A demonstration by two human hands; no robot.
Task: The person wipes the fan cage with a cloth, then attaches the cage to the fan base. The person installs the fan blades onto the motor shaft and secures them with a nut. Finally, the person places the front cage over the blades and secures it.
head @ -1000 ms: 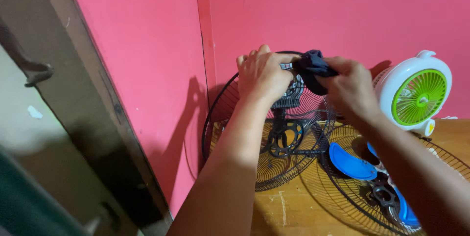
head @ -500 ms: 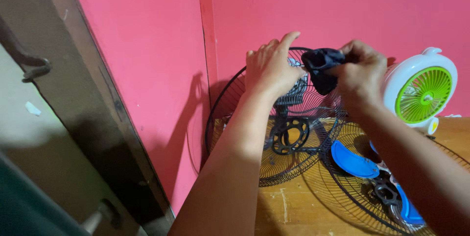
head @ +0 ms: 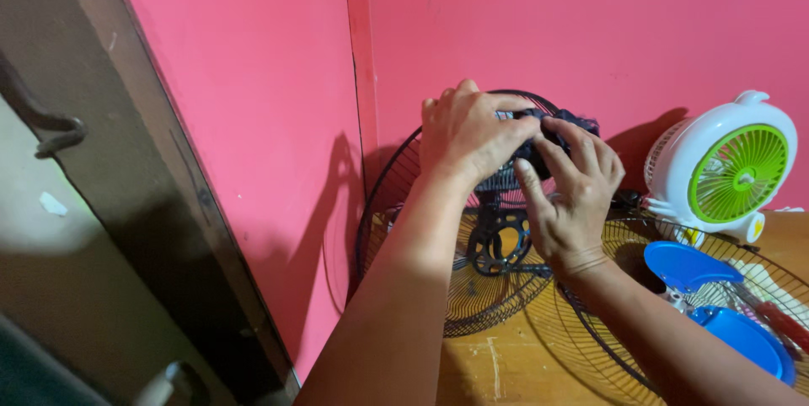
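Pink walls (head: 590, 27) are meeting in a corner above a wooden floor (head: 480, 364); against them a black fan grille (head: 421, 288) is leaning upright; the left hand (head: 468, 132) is gripping its top rim while the right hand (head: 569, 195) is pressing a dark cloth (head: 563, 124) onto the wires, so wiping seems in hand; working further round calls for shifting that grip; a second grille (head: 581, 322), blue blades (head: 687, 264) and a small white-and-green fan (head: 726, 172) are crowding the right side.

Left hand (head: 468, 132): laid over the top rim of the upright black fan grille (head: 421, 237), fingers curled.
Right hand (head: 569, 195): pressed against a dark cloth (head: 548, 132) on the grille.
Nearby: 1 flat grille (head: 590, 339), blue blades (head: 687, 264), white-green mini fan (head: 725, 170).
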